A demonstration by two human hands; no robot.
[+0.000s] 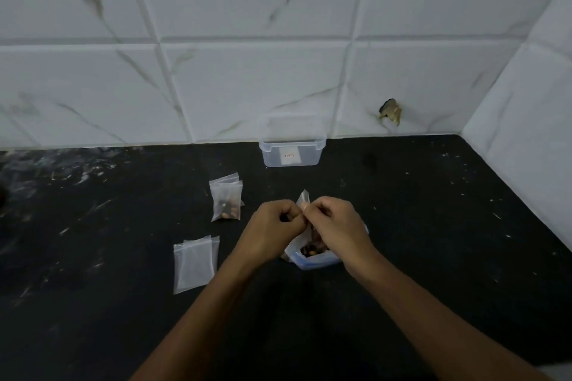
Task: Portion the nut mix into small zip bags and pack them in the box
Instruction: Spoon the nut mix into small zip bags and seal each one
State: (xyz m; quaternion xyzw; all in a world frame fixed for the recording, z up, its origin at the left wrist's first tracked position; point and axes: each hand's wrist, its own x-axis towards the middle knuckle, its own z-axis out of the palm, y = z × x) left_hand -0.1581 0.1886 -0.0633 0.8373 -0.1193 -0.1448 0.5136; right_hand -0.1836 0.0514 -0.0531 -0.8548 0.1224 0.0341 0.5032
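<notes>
My left hand (272, 227) and my right hand (335, 224) meet at the middle of the dark counter, both pinching the top of a small clear zip bag (303, 197) whose corner sticks up between them. Under the hands lies the large nut mix bag (312, 252), open, with a blue zip edge and brown nuts showing. To the left lie filled small bags (225, 201) holding nuts. A stack of empty small zip bags (195, 260) lies nearer the front left. The clear plastic box (292, 148) stands open against the back wall.
The black counter (433, 226) is speckled with crumbs and pale smears, heavier at the far left. White marble-look tiled walls close off the back and the right side. A broken hole in the back wall tile (390, 111) shows right of the box.
</notes>
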